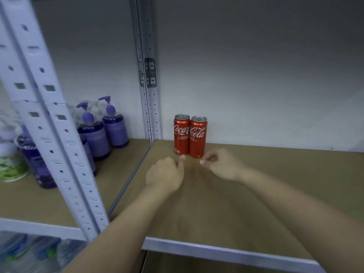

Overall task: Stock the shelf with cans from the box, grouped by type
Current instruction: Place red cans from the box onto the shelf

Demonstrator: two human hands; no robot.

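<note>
Two red Coca-Cola cans stand upright side by side at the back of the brown shelf board point(256, 184), against the white wall: the left can point(181, 134) and the right can point(197, 136) touch each other. My left hand point(166, 174) hovers just in front of the left can, fingers loosely curled, holding nothing. My right hand point(222, 164) is a little in front and to the right of the right can, fingers also loosely curled and empty. The box is out of view.
A white perforated shelf post point(51, 123) crosses the left foreground. Purple pump bottles point(115, 127) and a white-and-green container point(11, 168) stand on the neighbouring shelf to the left. A metal upright point(149, 91) divides the two bays. Bottles show on the shelf below point(29, 253).
</note>
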